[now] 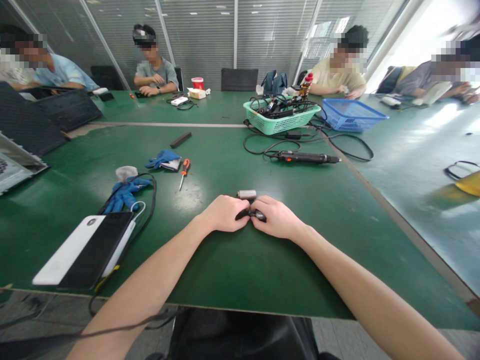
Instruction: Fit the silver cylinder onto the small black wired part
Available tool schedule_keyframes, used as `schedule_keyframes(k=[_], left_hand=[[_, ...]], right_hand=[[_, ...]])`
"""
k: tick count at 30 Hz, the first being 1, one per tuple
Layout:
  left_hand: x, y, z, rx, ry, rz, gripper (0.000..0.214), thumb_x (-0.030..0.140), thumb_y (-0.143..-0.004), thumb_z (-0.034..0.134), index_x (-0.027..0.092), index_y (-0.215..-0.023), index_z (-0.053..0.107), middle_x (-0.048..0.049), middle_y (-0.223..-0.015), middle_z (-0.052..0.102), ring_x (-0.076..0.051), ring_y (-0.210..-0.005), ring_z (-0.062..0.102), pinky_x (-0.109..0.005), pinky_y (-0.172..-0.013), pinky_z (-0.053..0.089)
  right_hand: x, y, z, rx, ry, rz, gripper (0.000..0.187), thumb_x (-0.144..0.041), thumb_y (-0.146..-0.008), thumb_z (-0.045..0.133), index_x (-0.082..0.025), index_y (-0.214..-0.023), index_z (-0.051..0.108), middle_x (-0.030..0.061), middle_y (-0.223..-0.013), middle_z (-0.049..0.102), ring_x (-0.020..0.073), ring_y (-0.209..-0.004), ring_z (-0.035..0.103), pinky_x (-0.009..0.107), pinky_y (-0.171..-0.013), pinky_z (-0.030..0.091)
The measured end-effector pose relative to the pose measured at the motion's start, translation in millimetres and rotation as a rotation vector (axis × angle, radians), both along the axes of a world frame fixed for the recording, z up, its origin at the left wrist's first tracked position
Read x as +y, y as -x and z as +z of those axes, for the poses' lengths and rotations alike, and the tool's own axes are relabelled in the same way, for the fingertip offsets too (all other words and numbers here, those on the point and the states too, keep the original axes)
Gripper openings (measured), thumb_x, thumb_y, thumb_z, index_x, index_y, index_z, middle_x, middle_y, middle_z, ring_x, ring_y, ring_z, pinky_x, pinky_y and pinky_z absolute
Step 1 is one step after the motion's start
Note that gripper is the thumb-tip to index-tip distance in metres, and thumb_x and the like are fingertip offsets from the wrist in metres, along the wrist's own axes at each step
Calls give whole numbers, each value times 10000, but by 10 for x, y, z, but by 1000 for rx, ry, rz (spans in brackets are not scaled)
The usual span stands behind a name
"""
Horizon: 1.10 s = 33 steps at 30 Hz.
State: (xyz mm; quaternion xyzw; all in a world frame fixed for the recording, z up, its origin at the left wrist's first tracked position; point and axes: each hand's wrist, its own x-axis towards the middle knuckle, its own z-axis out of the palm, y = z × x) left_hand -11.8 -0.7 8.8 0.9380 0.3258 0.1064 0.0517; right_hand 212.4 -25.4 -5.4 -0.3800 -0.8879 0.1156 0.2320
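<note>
My left hand (224,213) and my right hand (276,217) rest on the green table (240,260), knuckles together, both closed around a small black object (250,215) held between them. Its exact shape is hidden by my fingers. A small grey metal piece (246,194) lies on the table just beyond my hands, apart from them.
An orange-handled screwdriver (183,172), blue gloves (125,194) and a phone on a white power bank (88,247) lie to the left. A black electric screwdriver (305,158) with cable, a green basket (279,121) and a blue basket (350,116) sit farther right. Several people sit around the table.
</note>
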Motion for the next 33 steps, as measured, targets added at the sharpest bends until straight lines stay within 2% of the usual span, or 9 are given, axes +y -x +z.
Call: schedule_keyframes(k=[25,33], left_hand=[[-15,0,36,-13,5,-14,216,402,-911,572,212,-985,639,-39,-917,729,-216,-781,685,-303,-652,460],[-17,0,28,-17,8,-5,223,404,-909,572,213,-992,649,-35,-887,726,-214,-762,682,-299,-641,449]], right_hand=[[-5,-16,-6,25,-5,5,134,-227,-875,637,-207,-1001,598,65,-1026,632,230,-997,597,334,-863,500],[-15,-11,11,52,-39,-9,146,-180,-861,579,-203,-1004,597,71,-1033,633,236,-992,586,355,-873,495]])
